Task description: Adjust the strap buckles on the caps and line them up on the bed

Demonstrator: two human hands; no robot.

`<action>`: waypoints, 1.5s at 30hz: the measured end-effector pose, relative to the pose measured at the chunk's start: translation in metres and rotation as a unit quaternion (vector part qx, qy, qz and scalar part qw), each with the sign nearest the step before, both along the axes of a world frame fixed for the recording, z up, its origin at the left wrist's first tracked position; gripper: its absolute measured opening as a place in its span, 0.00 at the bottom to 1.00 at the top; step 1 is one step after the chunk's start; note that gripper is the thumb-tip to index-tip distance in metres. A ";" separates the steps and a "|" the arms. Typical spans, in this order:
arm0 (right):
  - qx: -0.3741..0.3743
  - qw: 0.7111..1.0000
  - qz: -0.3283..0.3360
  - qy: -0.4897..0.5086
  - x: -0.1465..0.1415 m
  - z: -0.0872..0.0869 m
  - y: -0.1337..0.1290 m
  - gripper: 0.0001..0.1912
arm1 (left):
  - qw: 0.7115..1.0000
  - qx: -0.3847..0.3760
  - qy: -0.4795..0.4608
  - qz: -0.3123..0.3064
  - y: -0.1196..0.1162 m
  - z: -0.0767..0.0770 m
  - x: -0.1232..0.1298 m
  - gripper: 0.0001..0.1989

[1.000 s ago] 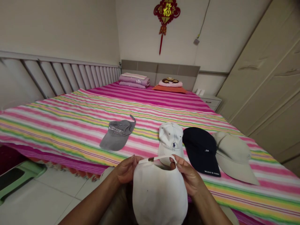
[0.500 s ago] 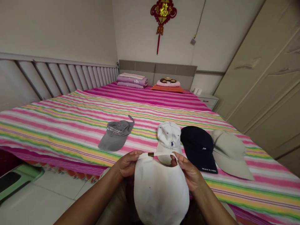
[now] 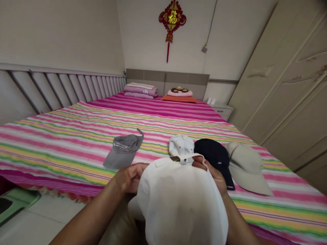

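Note:
A white baseball cap (image 3: 184,200) is held up close to me between both hands, its back strap with a brown-gold buckle facing the bed. My left hand (image 3: 131,177) grips the cap's left side, fingertips hidden behind the fabric. At the right end of the strap, my right hand (image 3: 211,170) has its fingers closed on the cap near the back opening. Behind it lie a white cap with grey seams (image 3: 181,144), partly covered, a navy cap (image 3: 213,153) and a beige cap (image 3: 246,165). A grey cap (image 3: 122,151) sits apart to the left.
The caps lie on a striped bedspread (image 3: 76,136). Folded bedding (image 3: 140,91) and a pillow stack (image 3: 180,93) are by the headboard (image 3: 178,79). A slatted rail (image 3: 76,83) runs along the left, a wardrobe (image 3: 286,85) stands right, and a green stool (image 3: 21,200) is lower left.
The white cap has come up closer and turned, so its crown looks larger and its brim shows at the left. My left hand has moved from the strap to the cap's side.

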State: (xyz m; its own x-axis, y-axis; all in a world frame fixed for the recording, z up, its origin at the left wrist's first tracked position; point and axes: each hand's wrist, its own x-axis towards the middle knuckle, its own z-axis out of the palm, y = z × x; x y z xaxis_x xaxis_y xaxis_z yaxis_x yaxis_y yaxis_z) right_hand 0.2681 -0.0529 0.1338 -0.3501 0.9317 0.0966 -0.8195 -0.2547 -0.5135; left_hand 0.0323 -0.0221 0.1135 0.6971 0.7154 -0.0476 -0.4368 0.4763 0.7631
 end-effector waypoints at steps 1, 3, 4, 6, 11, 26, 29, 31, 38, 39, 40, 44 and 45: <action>-0.016 1.000 -0.020 -0.003 0.000 0.001 0.001 0.10 | 1.000 0.003 0.005 -0.022 -0.002 -0.003 0.002 0.17; -0.054 0.997 -0.049 -0.035 0.002 0.000 0.006 0.08 | 0.999 0.002 -0.012 -0.043 -0.006 -0.010 0.008 0.13; -0.072 0.995 -0.048 -0.058 0.003 -0.003 0.008 0.07 | 0.999 -0.001 -0.030 -0.036 -0.007 -0.012 0.012 0.11; -0.093 0.991 -0.021 -0.097 0.007 -0.008 0.010 0.08 | 0.997 -0.009 -0.077 -0.014 -0.007 -0.014 0.019 0.09; -0.046 0.992 0.032 -0.110 0.004 -0.027 0.001 0.21 | 0.986 -0.041 -0.151 0.051 0.001 -0.016 0.021 0.08; -0.021 0.996 -0.028 -0.080 -0.015 -0.043 0.005 0.14 | 0.962 -0.056 -0.192 0.189 0.006 -0.014 0.031 0.21; -0.029 0.995 -0.025 -0.092 -0.019 -0.046 0.005 0.15 | 0.937 -0.061 -0.187 0.288 0.006 -0.015 0.036 0.15; -0.034 0.995 -0.012 -0.093 -0.020 -0.047 0.005 0.16 | 0.931 -0.054 -0.180 0.315 0.007 -0.019 0.035 0.13; -0.039 0.996 0.011 -0.083 -0.022 -0.048 0.008 0.14 | 0.962 -0.053 -0.220 0.150 0.003 -0.040 0.024 0.25; -0.040 0.996 0.014 -0.080 -0.021 -0.049 0.009 0.14 | 0.966 -0.062 -0.218 0.123 -0.003 -0.047 0.022 0.26; -0.043 0.996 0.022 -0.074 -0.021 -0.050 0.010 0.15 | 0.969 -0.073 -0.212 0.103 -0.010 -0.055 0.020 0.26; -0.077 0.991 0.097 -0.050 -0.022 -0.058 0.013 0.19 | 0.981 -0.120 -0.139 0.064 -0.049 -0.097 0.010 0.16; -0.086 0.989 0.116 -0.046 -0.023 -0.061 0.014 0.20 | 0.980 -0.123 -0.125 0.090 -0.059 -0.106 0.009 0.19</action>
